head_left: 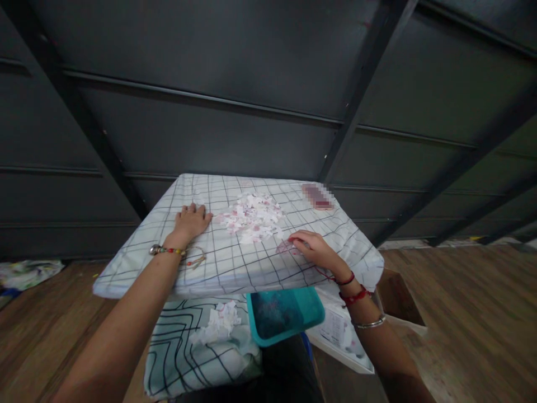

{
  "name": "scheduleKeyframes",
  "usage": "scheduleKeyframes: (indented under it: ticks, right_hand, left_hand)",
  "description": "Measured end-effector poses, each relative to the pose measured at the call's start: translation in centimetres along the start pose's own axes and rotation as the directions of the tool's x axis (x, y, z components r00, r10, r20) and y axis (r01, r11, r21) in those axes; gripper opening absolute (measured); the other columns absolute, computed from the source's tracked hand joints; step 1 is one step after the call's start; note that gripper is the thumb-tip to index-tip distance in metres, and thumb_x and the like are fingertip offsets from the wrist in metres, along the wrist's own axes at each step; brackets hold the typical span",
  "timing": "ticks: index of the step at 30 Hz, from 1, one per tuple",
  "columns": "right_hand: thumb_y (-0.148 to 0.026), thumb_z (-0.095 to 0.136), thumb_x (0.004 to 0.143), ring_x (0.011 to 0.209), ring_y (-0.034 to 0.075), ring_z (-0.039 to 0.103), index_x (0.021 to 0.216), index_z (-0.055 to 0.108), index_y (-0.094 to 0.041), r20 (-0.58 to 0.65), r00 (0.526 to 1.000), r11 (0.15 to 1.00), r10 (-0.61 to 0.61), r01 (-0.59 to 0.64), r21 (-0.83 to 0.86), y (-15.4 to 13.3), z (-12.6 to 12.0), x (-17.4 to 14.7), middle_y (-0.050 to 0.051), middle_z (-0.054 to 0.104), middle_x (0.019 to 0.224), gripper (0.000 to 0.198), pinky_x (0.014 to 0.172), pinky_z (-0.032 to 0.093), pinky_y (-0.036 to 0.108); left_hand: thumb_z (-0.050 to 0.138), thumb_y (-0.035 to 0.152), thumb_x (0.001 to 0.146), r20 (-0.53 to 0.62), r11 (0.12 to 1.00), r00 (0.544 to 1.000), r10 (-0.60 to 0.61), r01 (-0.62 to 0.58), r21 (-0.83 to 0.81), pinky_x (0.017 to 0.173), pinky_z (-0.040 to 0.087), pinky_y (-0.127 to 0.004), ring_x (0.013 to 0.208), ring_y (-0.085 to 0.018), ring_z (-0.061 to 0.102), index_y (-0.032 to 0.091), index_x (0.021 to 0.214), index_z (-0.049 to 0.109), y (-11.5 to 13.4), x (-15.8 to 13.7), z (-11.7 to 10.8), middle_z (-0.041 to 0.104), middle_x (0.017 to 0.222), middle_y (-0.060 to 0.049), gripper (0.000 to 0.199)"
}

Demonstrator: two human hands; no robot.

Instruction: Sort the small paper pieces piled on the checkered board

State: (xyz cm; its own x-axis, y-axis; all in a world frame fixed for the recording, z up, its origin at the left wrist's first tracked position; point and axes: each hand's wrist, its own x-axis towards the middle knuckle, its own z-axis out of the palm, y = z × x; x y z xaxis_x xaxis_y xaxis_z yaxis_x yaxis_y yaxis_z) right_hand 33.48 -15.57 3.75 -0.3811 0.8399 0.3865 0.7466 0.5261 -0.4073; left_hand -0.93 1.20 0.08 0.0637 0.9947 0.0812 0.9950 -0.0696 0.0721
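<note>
A heap of small white paper-like pieces with pink marks (255,217) lies mid-table on a white grid-patterned cloth (226,274). To the left of the heap, my left hand (192,221) rests flat on the cloth, fingers spread, holding nothing. My right hand (315,247) is at the heap's near right side, its fingers curled together over a few thin pinkish bits (286,247). What lies between those fingertips is too small to make out. Below the table edge, a teal plastic tub (319,313) sits tilted at my lap, with small pinkish specks inside.
A blurred-out, phone-shaped object (318,196) lies at the table's back right. More white pieces (220,322) rest on a patterned green cloth (168,358). Beneath my right arm are a white box (335,330) and a cardboard box (398,296). A dark panelled wall (218,123) stands behind.
</note>
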Motion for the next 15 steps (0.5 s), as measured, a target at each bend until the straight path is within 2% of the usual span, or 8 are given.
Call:
scheduleKeyframes:
  ticks: [4,10,15]
  right_hand:
    - [-0.017,0.045,0.087,0.089,0.016,0.062,0.095,0.064,-0.019,0.008,1.000,1.000,-0.022,0.022,0.021,-0.07,0.04,-0.14,0.005,0.068,0.094,0.021,0.082,0.047,0.029]
    - [-0.016,0.045,0.087,0.088,0.017,0.061,0.094,0.064,-0.018,-0.055,0.999,1.000,0.003,-0.001,0.021,0.73,0.10,-0.04,0.006,0.068,0.093,0.020,0.081,0.047,0.029]
    - [-0.017,0.046,0.088,0.085,0.016,0.061,0.093,0.063,-0.018,0.000,1.000,1.000,-0.011,0.011,0.023,0.44,-0.24,-0.32,0.005,0.068,0.092,0.018,0.079,0.046,0.028]
  left_hand:
    - [0.019,0.050,0.089,0.001,1.000,1.000,-0.003,0.003,-0.003,0.101,0.030,-0.050,0.131,-0.034,0.031,0.016,0.137,0.040,0.17,-0.15,-0.23,0.035,0.145,-0.016,0.062]
    - [0.019,0.050,0.089,0.007,1.000,1.000,0.001,-0.001,0.003,0.101,0.030,-0.050,0.132,-0.034,0.030,0.016,0.138,0.038,0.19,-0.20,-0.39,0.034,0.145,-0.016,0.062]
    - [0.017,0.050,0.088,0.012,1.000,1.000,-0.001,0.001,0.013,0.101,0.030,-0.051,0.132,-0.034,0.030,0.015,0.138,0.038,0.21,-0.15,-0.36,0.033,0.146,-0.016,0.064]
